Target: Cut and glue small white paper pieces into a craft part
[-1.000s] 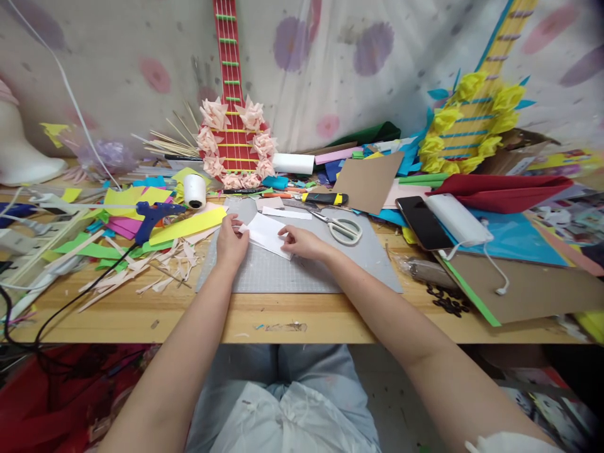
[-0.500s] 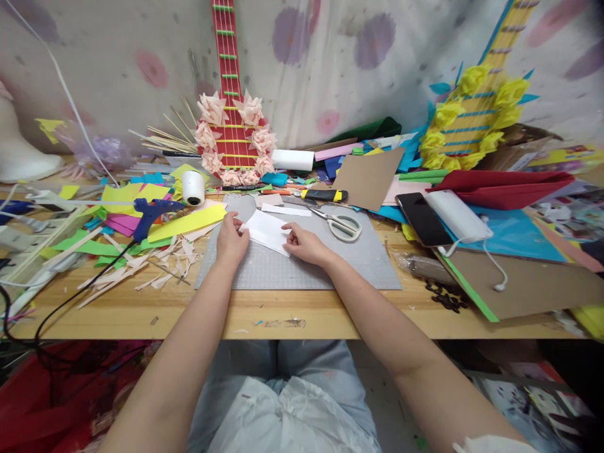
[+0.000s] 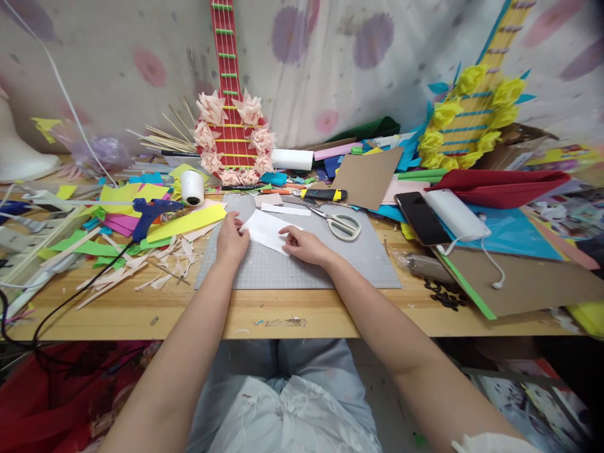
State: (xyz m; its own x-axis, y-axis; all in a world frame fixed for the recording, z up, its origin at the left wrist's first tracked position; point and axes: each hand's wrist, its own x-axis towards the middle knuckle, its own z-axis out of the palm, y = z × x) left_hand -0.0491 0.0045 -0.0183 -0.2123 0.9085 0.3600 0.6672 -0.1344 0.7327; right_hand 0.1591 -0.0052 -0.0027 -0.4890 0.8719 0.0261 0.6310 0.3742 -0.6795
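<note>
- From my remote seat, through the head camera, I had both bare arms reaching forward over a grey cutting mat (image 3: 283,270) on the wooden surface (image 3: 283,314).
- The white paper (image 3: 265,230) lay slanted on the mat, between the two hands, its left end tipped away from the person.
- My left hand (image 3: 230,242) was at the paper's left end, thumb tip at the edge and the other fingers bent beside it; I could not tell whether they were clamped on the sheet.
- My right hand (image 3: 306,245) was at the paper's right end, index finger and thumb curled close to each other; whether they pinched the paper or only rested on it, I could not tell.
- A narrow white strip (image 3: 285,209) lay just beyond the paper, also on the mat.
- To the right of that strip I had the pale-handled scissors (image 3: 331,219), blades pointing left.
- Behind them, near the mat's far edge, sat a black-and-yellow utility knife (image 3: 325,194).
- Left of the mat I saw a blue glue gun (image 3: 142,219), a yellow paper strip (image 3: 189,223) and a heap of pale paper scraps (image 3: 165,264).
- At the back stood a red craft guitar (image 3: 234,141) ringed with pink paper flowers.
- Over on the right lay a smartphone (image 3: 421,217), just beside a white power bank (image 3: 457,215).
</note>
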